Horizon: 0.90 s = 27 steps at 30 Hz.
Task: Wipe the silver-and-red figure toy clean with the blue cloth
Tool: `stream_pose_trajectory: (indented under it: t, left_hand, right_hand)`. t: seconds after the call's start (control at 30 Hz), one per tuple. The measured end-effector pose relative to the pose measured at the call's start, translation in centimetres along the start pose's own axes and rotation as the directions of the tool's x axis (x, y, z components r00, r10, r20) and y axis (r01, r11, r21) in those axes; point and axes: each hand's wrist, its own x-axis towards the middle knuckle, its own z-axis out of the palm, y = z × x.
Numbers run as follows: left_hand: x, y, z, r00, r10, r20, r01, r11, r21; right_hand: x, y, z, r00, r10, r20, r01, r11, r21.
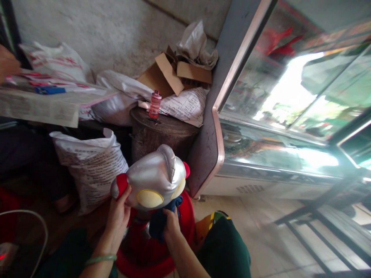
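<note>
A silver plush toy head with yellow oval eyes and red ears sits low in the middle of the view, over a red body or seat. My left hand grips the toy's left side by the red ear, fingers wrapped round it. A green bangle is on that wrist. My right hand is closed on a dark blue cloth pressed under the toy's chin.
Behind stands a dark round drum with a pink bottle, white printed sacks, and torn cardboard. A glass display case fills the right. A dark metal rack is at lower right. Another person's hand shows at far left.
</note>
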Motion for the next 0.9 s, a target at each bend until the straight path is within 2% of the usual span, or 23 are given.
stream_pose_trajectory:
  t: [0.2, 0.37, 0.43, 0.5, 0.57, 0.63, 0.7, 0.9]
  left_hand:
    - [0.3, 0.0, 0.2, 1.0, -0.012, -0.021, 0.011, 1.0, -0.011]
    - [0.7, -0.1, 0.0, 1.0, 0.012, -0.02, -0.012, 1.0, 0.027]
    - [0.9, -0.2, -0.2, 1.0, 0.028, -0.001, -0.028, 0.999, 0.032]
    - [1.1, -0.2, -0.4, 0.998, 0.05, 0.028, -0.051, 0.998, 0.039]
    - [1.4, -0.2, -0.7, 0.997, 0.069, 0.044, -0.071, 0.996, 0.051]
    - [1.6, -0.1, -0.9, 0.995, 0.079, 0.063, -0.083, 0.995, 0.056]
    - [1.8, 0.1, -1.0, 0.996, 0.067, 0.059, -0.071, 0.995, 0.063]
    - [1.3, 1.3, -0.5, 1.0, -0.028, -0.015, 0.029, 0.993, 0.111]
  right_hand:
    - [-3.3, 2.4, 1.8, 1.0, -0.026, 0.003, 0.026, 0.996, -0.081]
    - [-6.3, 5.2, 3.4, 0.999, 0.029, -0.031, -0.032, 0.996, -0.086]
    - [-7.3, 5.9, 4.1, 0.996, 0.089, -0.027, -0.09, 0.994, -0.067]
    - [-7.9, 5.8, 4.7, 0.983, 0.178, 0.036, -0.177, 0.983, -0.047]
    - [-8.0, 5.0, 4.9, 0.957, 0.249, 0.147, -0.251, 0.968, -0.005]
    - [-7.7, 3.8, 4.4, 0.924, 0.289, 0.252, -0.308, 0.951, 0.038]
    - [-7.1, 2.6, 3.3, 0.899, 0.322, 0.298, -0.355, 0.933, 0.061]
    - [-4.0, 1.1, -1.6, 0.895, 0.396, 0.205, -0.42, 0.903, 0.089]
